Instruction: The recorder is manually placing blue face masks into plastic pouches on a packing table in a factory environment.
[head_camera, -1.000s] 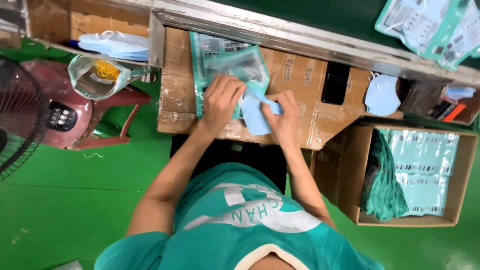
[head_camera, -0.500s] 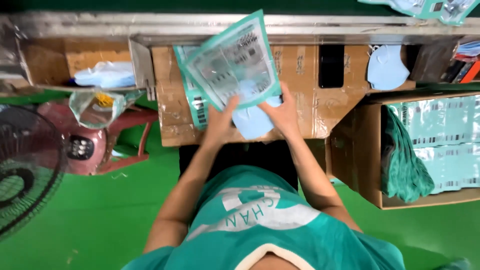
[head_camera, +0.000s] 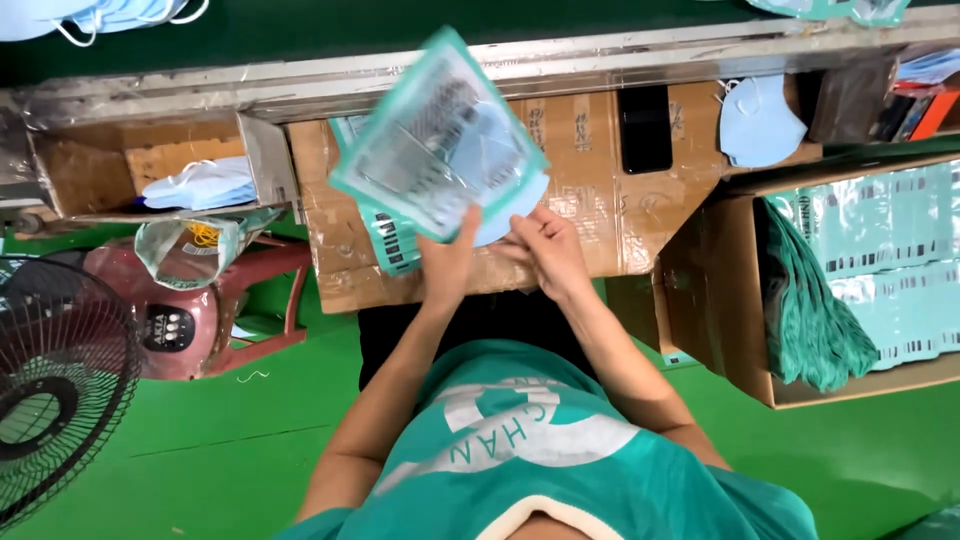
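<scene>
Two bare hands meet above a cardboard-covered bench (head_camera: 580, 215), just past the person's lap. The left hand (head_camera: 452, 262) is closed on the lower edge of a clear plastic pouch (head_camera: 440, 135) with a teal border, lifting it up and tilted; the pouch is blurred, so its printing cannot be made out. The right hand (head_camera: 545, 250) pinches the rim of a pale blue face mask (head_camera: 505, 215) that shows just under the pouch mouth, fingers curled, touching both mask and pouch edge.

Both things look very light. The pouch is thin film, likely slick and floppy, so it would be best held at a sealed border or corner where it is stiffer. The mask is soft cloth-like stuff that bends and creases easily; its edge or ear loop seems the safe place to grip, not the middle.

Under the pouch more teal pouches (head_camera: 385, 235) lie flat on the cardboard. To one side stands a red stool (head_camera: 260, 290) with a plastic bag (head_camera: 190, 245) on it, and a black fan (head_camera: 55, 390) on the green floor (head_camera: 200, 440). On the other side an open box (head_camera: 720, 300) holds packed pouches and a bundle of teal ones. Farther off, a phone (head_camera: 645, 130) and another mask (head_camera: 760, 120) rest on the bench, a tray (head_camera: 80, 170) holds more masks, and a metal rail (head_camera: 640, 55) runs across.
</scene>
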